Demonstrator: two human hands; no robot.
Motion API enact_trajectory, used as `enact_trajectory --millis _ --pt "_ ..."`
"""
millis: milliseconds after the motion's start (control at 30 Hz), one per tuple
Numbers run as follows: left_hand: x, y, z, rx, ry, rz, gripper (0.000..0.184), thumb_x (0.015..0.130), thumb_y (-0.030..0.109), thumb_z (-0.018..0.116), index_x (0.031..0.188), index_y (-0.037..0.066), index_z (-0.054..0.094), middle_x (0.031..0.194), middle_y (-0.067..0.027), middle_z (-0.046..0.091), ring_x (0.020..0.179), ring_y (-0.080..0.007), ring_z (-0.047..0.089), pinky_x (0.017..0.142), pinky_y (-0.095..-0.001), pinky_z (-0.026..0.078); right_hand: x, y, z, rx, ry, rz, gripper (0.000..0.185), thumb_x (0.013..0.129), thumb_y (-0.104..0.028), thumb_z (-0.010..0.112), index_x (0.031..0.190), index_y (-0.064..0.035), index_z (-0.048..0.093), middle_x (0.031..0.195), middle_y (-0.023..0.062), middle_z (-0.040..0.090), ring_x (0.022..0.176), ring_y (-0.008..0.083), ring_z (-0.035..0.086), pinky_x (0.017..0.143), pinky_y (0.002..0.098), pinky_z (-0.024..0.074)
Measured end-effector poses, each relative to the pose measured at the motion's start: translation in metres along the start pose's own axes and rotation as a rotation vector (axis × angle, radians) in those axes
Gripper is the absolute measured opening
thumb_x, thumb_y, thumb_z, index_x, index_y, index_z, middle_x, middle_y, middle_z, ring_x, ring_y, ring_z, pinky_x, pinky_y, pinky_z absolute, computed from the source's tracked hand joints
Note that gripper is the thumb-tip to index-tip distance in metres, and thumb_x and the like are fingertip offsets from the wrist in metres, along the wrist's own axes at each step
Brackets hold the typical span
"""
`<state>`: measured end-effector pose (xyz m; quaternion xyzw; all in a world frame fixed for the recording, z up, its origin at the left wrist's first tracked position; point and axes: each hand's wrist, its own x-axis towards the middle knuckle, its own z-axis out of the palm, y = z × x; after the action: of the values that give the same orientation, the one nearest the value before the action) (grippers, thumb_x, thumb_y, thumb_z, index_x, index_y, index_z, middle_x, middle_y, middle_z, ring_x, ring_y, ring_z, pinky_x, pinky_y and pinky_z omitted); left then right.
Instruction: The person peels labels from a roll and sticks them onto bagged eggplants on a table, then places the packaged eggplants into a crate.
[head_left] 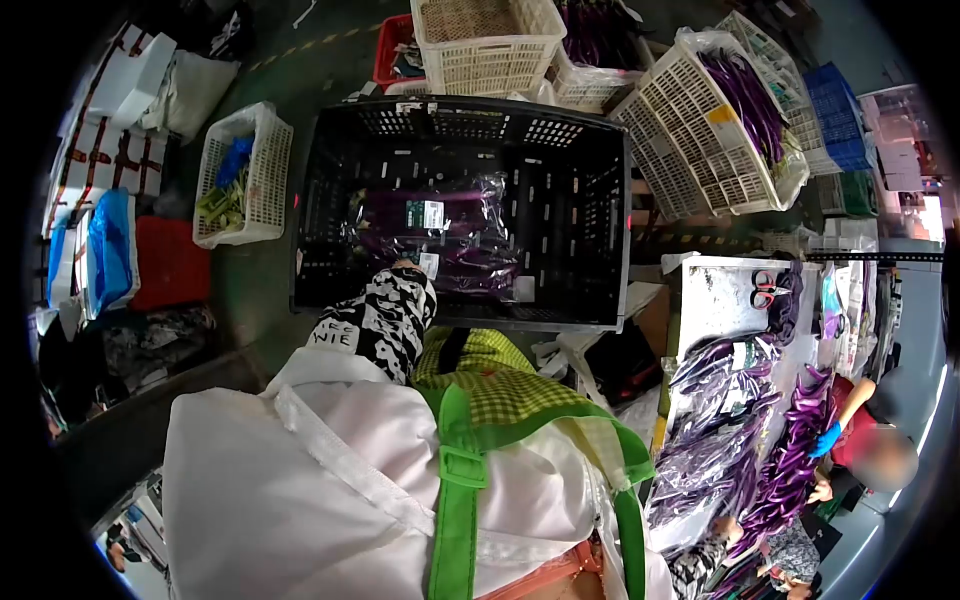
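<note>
My left hand, in a black-and-white patterned sleeve, reaches into a black plastic crate. It is at the near edge of a clear bag of purple eggplants on the crate floor; its fingers are mostly hidden. Just beyond lies another labelled bag of eggplants. At the lower right, a similar patterned sleeve ends in what appears to be my right hand. That hand is beside bagged eggplants on a table, its finger positions too small to make out.
White baskets with eggplants stand beyond the crate at right. A white basket with green trimmings is on the left. Red-handled scissors lie on the table. Across from it, a person in a blue glove handles loose eggplants.
</note>
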<state>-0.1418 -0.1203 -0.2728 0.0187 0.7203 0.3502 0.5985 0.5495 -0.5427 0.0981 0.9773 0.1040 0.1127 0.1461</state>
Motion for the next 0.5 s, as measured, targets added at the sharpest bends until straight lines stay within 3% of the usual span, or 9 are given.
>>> enact_trajectory --millis 167,267,333,367,400,433,467,500 --pt "-0.033 0.031 -0.018 1.143 -0.001 0.043 0.048 0.077 0.036 0.068 0.112 0.004 0.06 0.114 -0.0159 0.061 0.105 -0.0306 0.06 0.092 -0.0421 0.047 -0.006 0.008 -0.08 0.167 0.263 -0.079 0.059 0.071 -0.02 0.069 0.125 -0.0044 0.051 0.105 0.0153 0.063 0.092 0.0289 0.062 0.084 0.0383 0.049" --pt "-0.067 0.07 -0.017 1.486 -0.029 0.035 0.05 0.077 0.036 0.067 0.114 0.003 0.06 0.116 -0.0177 0.061 0.105 -0.0313 0.06 0.091 -0.0409 0.048 -0.013 -0.019 -0.138 0.328 0.4 -0.27 0.058 0.072 -0.019 0.068 0.125 -0.0052 0.051 0.103 0.0141 0.063 0.09 0.028 0.063 0.083 0.0383 0.0493" --pt "-0.099 0.113 0.001 1.607 0.038 0.143 0.052 0.076 0.036 0.067 0.116 0.003 0.06 0.117 -0.0189 0.06 0.106 -0.0318 0.061 0.09 -0.0401 0.049 -0.022 -0.065 -0.164 0.446 0.388 -0.464 0.058 0.072 -0.018 0.068 0.126 -0.0057 0.051 0.101 0.0132 0.064 0.089 0.0275 0.063 0.083 0.0383 0.0494" --pt "-0.123 0.134 0.012 1.595 0.076 0.266 0.05 0.074 0.031 0.069 0.116 0.005 0.06 0.117 -0.0183 0.061 0.105 -0.032 0.061 0.088 -0.0379 0.05 -0.018 -0.089 -0.159 0.601 0.302 -0.563 0.061 0.069 -0.008 0.066 0.127 -0.0004 0.048 0.11 0.0167 0.061 0.095 0.0273 0.06 0.086 0.0386 0.0477" --pt "-0.132 0.146 0.023 1.574 0.115 0.386 0.049 0.073 0.027 0.071 0.116 0.007 0.061 0.117 -0.0176 0.061 0.105 -0.0321 0.061 0.085 -0.0356 0.052 -0.06 -0.154 -0.2 0.531 0.164 -0.542 0.062 0.068 -0.002 0.064 0.127 0.0032 0.046 0.114 0.0193 0.058 0.101 0.0285 0.058 0.088 0.0384 0.0465" --pt "-0.119 0.147 0.034 1.508 0.119 0.58 0.053 0.071 0.029 0.071 0.116 0.004 0.059 0.118 -0.0198 0.059 0.108 -0.0316 0.059 0.089 -0.0379 0.049 -0.064 -0.189 -0.193 0.606 0.35 -0.837 0.047 0.068 -0.001 0.068 0.112 0.0064 0.053 0.098 0.0181 0.06 0.086 0.0272 0.061 0.075 0.0359 0.0505" --pt "-0.1 0.143 0.044 1.433 0.123 0.774 0.057 0.07 0.031 0.07 0.117 0.001 0.057 0.12 -0.0221 0.057 0.112 -0.031 0.056 0.093 -0.0401 0.046 -0.078 -0.233 -0.197 0.656 0.232 -0.841 0.046 0.066 -0.001 0.069 0.109 0.0057 0.054 0.099 0.0169 0.061 0.087 0.0266 0.062 0.07 0.0355 0.0508" --pt "-0.08 0.136 0.049 1.485 0.182 1.019 0.059 0.072 0.028 0.068 0.124 0.005 0.052 0.126 -0.0211 0.051 0.119 -0.0311 0.049 0.098 -0.0431 0.041 -0.106 -0.285 -0.217 0.63 0.184 -1.065 0.046 0.063 0.001 0.068 0.107 0.0042 0.056 0.097 0.0159 0.061 0.087 0.0301 0.061 0.074 0.0385 0.0486"
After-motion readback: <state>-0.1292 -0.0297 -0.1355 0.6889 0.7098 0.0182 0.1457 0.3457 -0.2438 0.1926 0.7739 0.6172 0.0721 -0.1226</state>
